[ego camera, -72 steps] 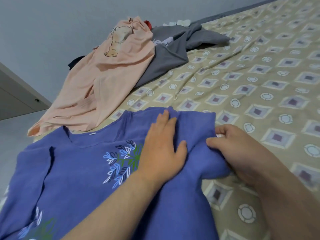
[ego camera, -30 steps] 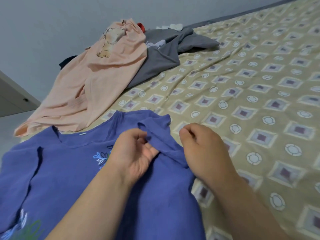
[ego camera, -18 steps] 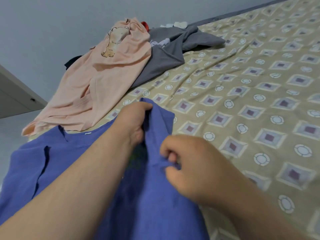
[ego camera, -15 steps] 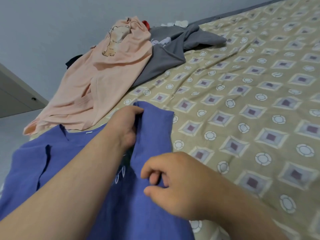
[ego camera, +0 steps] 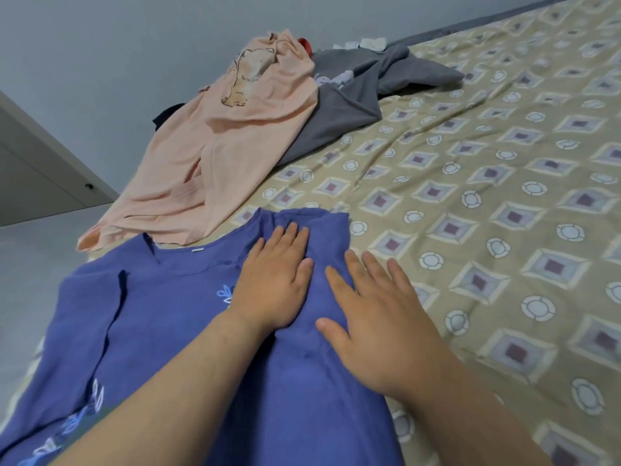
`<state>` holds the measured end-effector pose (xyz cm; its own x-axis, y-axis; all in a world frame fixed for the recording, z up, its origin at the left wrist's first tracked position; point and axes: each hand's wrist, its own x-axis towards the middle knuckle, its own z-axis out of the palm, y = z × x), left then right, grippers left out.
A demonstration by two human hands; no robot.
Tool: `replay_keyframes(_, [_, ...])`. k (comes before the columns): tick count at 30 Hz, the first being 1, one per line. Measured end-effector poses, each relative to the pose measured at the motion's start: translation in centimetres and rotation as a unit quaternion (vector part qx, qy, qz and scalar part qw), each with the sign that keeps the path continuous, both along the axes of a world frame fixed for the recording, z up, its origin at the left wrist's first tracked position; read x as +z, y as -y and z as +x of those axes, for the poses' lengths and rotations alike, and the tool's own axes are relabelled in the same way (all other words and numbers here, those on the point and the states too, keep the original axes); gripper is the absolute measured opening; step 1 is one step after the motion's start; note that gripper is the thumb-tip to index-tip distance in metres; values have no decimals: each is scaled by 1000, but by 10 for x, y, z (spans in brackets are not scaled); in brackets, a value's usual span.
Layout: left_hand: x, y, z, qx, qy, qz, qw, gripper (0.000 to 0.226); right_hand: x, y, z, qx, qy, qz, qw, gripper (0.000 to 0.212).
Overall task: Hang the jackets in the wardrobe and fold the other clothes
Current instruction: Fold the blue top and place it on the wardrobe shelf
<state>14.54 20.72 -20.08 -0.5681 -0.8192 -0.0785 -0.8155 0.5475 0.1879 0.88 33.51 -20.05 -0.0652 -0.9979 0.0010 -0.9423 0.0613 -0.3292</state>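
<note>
Spread front-up across the near corner of the bed with the beige sheet patterned in diamonds and circles [ego camera: 470,196]: a violet-blue woven top with a pale blue leaf print [ego camera: 161,331]. Side toward the middle of the bed folded inward over the chest, neckline toward the wall.

Pressed palm-down on that fold, the left hand [ego camera: 272,290], fingers straight and close together, gripping nothing. Just beside it, the right hand [ego camera: 379,324], equally flat and open, fingers slightly spread, resting on the outer edge of the fold with fingertips over the sheet.

Farther up the bed, apart from the blue top, a crumpled peach cotton shirt with a brown cartoon-animal drawing [ego camera: 228,139]. Partly under it and touching it, a rumpled dark grey shirt with a pale print [ego camera: 349,99]. Behind both, a small red thing [ego camera: 304,43] and some white scraps of cloth [ego camera: 369,43], too small to identify. At far left, a grey cabinet door with a small knob [ego camera: 33,183].
</note>
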Motion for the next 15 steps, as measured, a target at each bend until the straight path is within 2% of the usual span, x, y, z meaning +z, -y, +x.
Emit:
replay_keyframes(2, [3, 0, 1, 3, 4, 3, 1000, 76, 0, 0, 0, 7, -2, 11, 1000, 85])
replay_keyframes(5, [9, -18, 15, 31, -57, 21, 998, 64, 0, 1, 2, -2, -13, -1, 1000, 85])
replay_keyframes(7, [6, -46, 39, 63, -87, 25, 994, 69, -4, 2, 4, -15, -23, -13, 1000, 83])
replay_keyframes(10, [-3, -84, 66, 91, -50, -6, 995, 79, -11, 2, 6, -39, -32, -30, 998, 80])
replay_keyframes(15, [-12, -84, 66, 96, -38, -17, 995, 88, -13, 4, 9, -44, -63, -34, 996, 77])
